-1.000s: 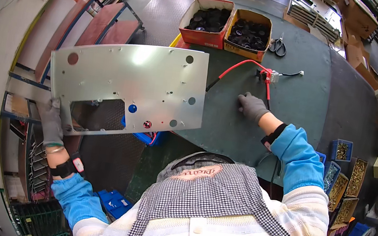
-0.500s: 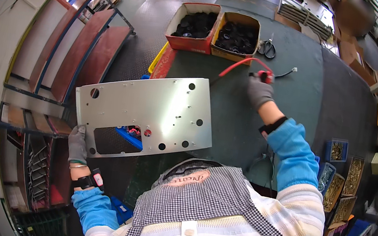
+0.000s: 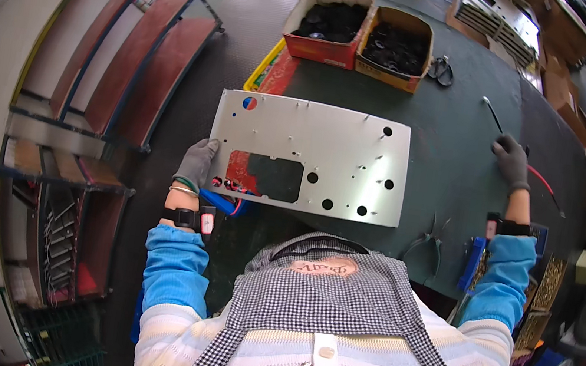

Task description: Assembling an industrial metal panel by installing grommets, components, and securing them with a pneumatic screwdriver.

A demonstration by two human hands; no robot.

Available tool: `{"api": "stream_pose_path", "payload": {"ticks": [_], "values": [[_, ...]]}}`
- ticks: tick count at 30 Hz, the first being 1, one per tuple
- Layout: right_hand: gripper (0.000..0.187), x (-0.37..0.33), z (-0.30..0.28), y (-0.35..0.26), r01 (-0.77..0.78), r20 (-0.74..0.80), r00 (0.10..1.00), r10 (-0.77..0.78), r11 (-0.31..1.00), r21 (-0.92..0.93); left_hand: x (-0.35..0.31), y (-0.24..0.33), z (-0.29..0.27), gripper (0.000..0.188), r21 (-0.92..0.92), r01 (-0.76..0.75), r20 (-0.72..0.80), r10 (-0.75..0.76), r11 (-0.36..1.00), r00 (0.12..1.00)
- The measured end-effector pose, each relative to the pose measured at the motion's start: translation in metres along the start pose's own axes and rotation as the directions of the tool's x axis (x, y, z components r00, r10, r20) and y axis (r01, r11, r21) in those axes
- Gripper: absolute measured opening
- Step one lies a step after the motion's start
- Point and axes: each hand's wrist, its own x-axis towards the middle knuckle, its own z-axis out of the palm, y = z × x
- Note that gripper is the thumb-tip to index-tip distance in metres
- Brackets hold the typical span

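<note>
My gloved left hand [image 3: 197, 163] grips the left edge of a silvery sheet-metal panel [image 3: 277, 132] with round holes, small studs and a rectangular cut-out. Far out to the right, my gloved right hand [image 3: 512, 161] is closed on a wire lead. A black stretch [image 3: 495, 119] of the lead ends in a small pale connector beyond the hand, and a red stretch [image 3: 546, 186] trails off to the right. The part inside the fist is hidden. Pliers [image 3: 426, 250] lie on the table near my apron, between the panel and my right forearm.
Two cardboard boxes [image 3: 330, 50] of black round parts stand at the far side, with scissors [image 3: 441, 70] beside them. On the right are small bins [image 3: 550, 283] of brass-coloured hardware. A rack with reddish shelves [image 3: 148, 50] stands left. Beneath the panel's near left corner is a blue bin [image 3: 230, 206].
The panel has shifted right and been turned straighter, with my left hand still on its edge. My right hand has carried the wire lead further right and slightly nearer.
</note>
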Motion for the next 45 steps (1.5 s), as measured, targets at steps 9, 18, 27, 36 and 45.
{"api": "stream_pose_path", "payload": {"ticks": [9,18,27,36,45], "values": [[0.018,0.003,0.157,-0.17,-0.275,0.262,0.954,0.149,0.784,0.556,0.093,-0.004,0.026,0.036,-0.136,0.055,0.369,-0.001,0.989,0.93],[0.024,0.023,0.188,-0.151,-0.394,0.004,0.919,0.394,0.919,0.013,0.138,-0.049,0.045,0.028,-0.079,-0.029,0.319,0.052,0.996,0.946],[0.021,-0.008,0.226,-0.144,-0.259,-0.35,0.92,0.176,0.943,-0.206,0.135,-0.043,0.042,0.024,-0.058,-0.084,0.304,0.098,0.995,0.948],[0.02,-0.002,0.206,-0.146,-0.11,-0.113,0.99,0.084,0.963,-0.247,0.136,-0.047,0.045,0.028,0.083,-0.149,0.199,0.131,0.985,0.971],[0.028,0.048,0.161,-0.124,0.205,0.421,0.893,-0.156,0.976,-0.072,0.133,-0.044,0.048,0.027,0.019,-0.018,0.175,0.014,1.0,0.985]]}}
